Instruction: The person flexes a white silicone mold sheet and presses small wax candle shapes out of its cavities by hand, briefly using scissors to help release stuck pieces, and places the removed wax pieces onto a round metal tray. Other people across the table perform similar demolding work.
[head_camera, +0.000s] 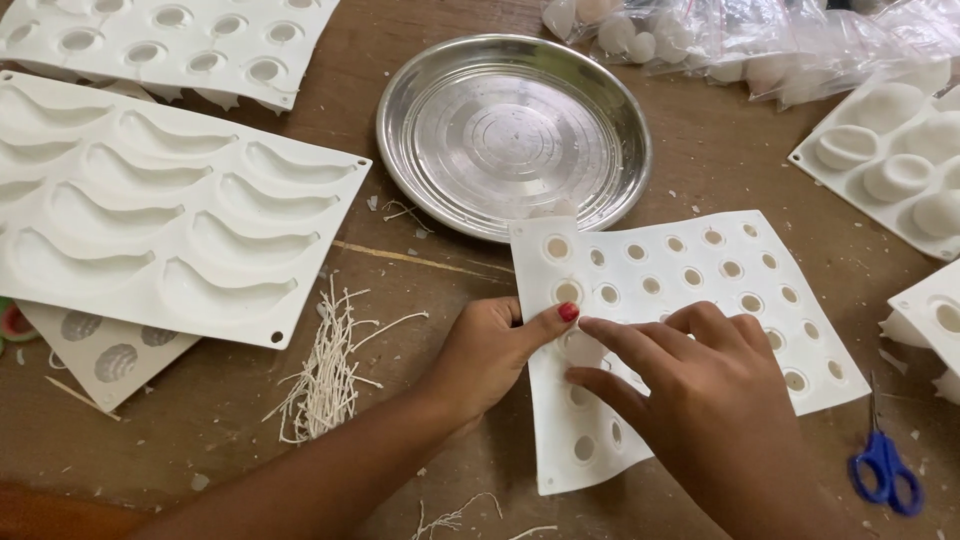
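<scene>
Near the worktop's (420, 300) front edge, right of centre: a white mould sheet (690, 280) with rows of small round holes, flat, its far left corner overlapping the rim of a round metal plate (512, 130). Left hand (490, 350) pinching the sheet's left edge, thumb on top. Right hand (700, 400) pressing down on the sheet, fingers spread, gripping nothing. Wick strands (325, 370) left of the hands; blue scissors (885, 470) at the right edge.

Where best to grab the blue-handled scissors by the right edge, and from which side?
Likely the blue handle loops of the scissors, coming from above and the near side. They lie flat on the wooden table, loops toward the person, the thin closed blades pointing away, free of the white mould that the right hand presses.
</scene>
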